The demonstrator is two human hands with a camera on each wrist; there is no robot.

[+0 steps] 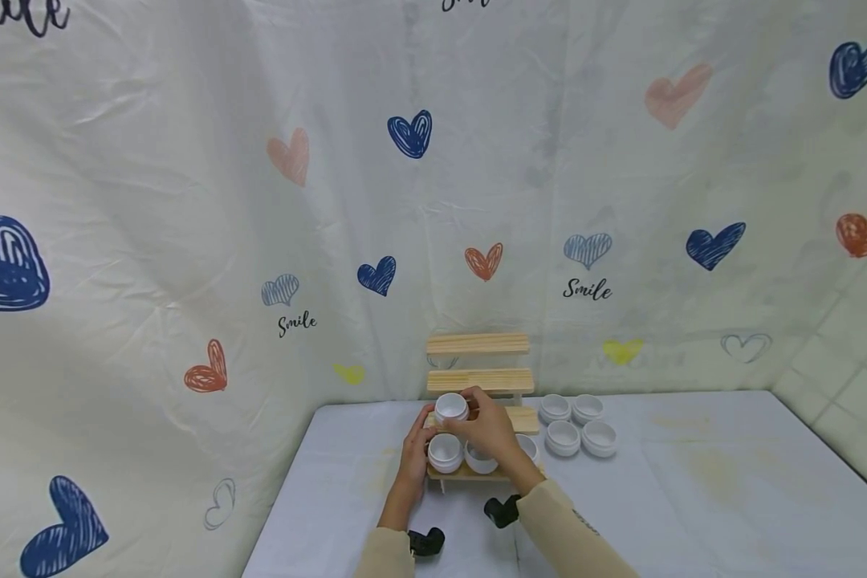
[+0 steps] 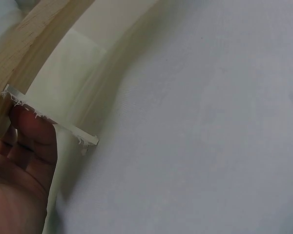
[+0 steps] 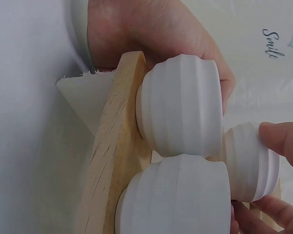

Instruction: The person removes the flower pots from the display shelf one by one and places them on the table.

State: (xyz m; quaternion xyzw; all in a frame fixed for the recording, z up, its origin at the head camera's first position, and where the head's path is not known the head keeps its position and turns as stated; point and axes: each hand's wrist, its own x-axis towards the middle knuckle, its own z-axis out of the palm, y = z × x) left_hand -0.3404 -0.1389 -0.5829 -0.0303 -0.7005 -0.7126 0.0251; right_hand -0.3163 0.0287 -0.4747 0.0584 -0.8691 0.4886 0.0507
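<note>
My right hand point(image 1: 493, 429) pinches a small white ribbed cup point(image 1: 451, 408) at the left end of the second plank of a tiered wooden stand point(image 1: 480, 380). In the right wrist view the thumb and fingers hold this cup point(image 3: 249, 161) from opposite sides; whether its base touches the plank is hidden. My left hand point(image 1: 410, 459) grips the stand's left side, and its curled fingers meet the plank end and white support point(image 2: 53, 117) in the left wrist view. On the lowest plank stand three similar cups point(image 1: 445, 453), partly behind my right hand.
Several more white cups point(image 1: 563, 438) stand in a cluster on the white tablecloth point(image 1: 694, 490), right of the stand. The stand's two upper planks point(image 1: 478, 343) carry nothing. A curtain printed with hearts point(image 1: 410, 134) hangs behind the table.
</note>
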